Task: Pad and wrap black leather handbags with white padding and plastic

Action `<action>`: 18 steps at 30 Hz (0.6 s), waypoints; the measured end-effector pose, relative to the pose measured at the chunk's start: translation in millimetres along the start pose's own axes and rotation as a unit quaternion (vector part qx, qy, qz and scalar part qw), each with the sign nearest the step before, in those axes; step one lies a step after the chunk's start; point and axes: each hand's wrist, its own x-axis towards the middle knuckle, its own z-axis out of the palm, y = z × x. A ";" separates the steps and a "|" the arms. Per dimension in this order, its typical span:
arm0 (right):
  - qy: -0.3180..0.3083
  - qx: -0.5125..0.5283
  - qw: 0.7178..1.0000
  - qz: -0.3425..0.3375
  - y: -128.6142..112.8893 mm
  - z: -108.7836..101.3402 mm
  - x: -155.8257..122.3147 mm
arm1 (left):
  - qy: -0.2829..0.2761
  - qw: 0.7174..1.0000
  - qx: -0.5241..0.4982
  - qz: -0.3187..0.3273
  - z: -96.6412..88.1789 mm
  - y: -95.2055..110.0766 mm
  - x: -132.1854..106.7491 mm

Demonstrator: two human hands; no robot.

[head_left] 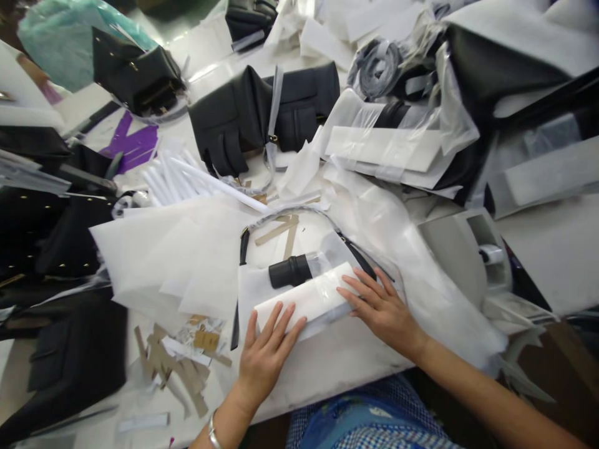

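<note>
A white wrapped roll (312, 297) lies at the near edge of the white table (337, 365). My left hand (267, 352) rests flat on its left end, fingers stretched out. My right hand (380, 304) presses flat on its right end, fingers spread. A black tube-like handle (290, 272), partly in clear plastic, sticks out just behind the roll. A thin black strap (356, 254) curves round behind it. Sheets of white tissue paper (173, 255) lie to the left.
Black leather bags (262, 115) and bag parts in plastic crowd the far side and left. Several white paper rolls (187, 174) lie at centre left. Brown paper scraps (182, 365) sit near the front edge. A grey machine (472, 249) stands at right.
</note>
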 end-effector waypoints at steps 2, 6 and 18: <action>0.009 -0.006 1.000 0.008 -1.5 3.9 -2.3 | 0.018 1.000 -0.010 0.010 7.6 -0.7 -4.2; 0.036 -0.018 0.999 0.015 -2.1 14.7 -6.5 | 0.036 0.998 -0.053 0.020 31.2 -5.1 -14.1; 0.188 0.065 0.979 0.035 -39.6 8.3 -23.9 | 0.043 0.999 -0.030 0.014 40.6 -4.0 -21.9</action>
